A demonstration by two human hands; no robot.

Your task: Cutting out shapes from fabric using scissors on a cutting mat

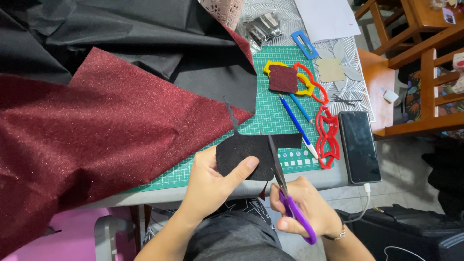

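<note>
1. Sprawling across the left half of the table, the red glitter fabric (96, 130) takes up the most room, with black cloth (135, 34) bunched behind it.
2. Under them lies the green cutting mat (275, 121), its near right corner bare.
3. On to the phone (359, 146), dark-screened, lying flat just right of the mat, a white cable plugged into its near end.
4. Here is the action: the black felt piece (244, 157) is held up over the mat's near edge, a thin curl of offcut rising from its top.
5. Left hand (212, 183) pinches that felt, thumb pressed flat on top and fingers tucked beneath.
6. Right hand (304, 205) is closed through the purple handles of the scissors (285, 188), whose blades run up into the felt's right side, open just a sliver.
7. Farther back, the red templates (326, 137) sit between mat and phone; a yellow template (285, 77) carries a small red glitter cutout.
8. Two blue pens (297, 123) lie slanted on the mat beside them.
</note>
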